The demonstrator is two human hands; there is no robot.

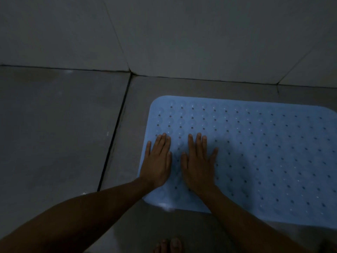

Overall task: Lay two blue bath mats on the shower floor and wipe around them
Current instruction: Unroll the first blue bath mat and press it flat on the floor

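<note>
A blue bath mat (255,152) lies flat on the grey tiled shower floor (54,125), its far edge running near and roughly along the base of the wall (182,33), with a strip of bare tile between them. The mat's right side runs out of view. Its left edge sits just right of a dark grout line (116,128); a wide tile lies open to the left of that line. The left hand (157,161) presses flat on the mat's left border, fingers straight and close together. The right hand (198,161) lies flat just beside it, fingers slightly spread. Bare toes (169,245) show on the tile before the mat's near edge.
</note>
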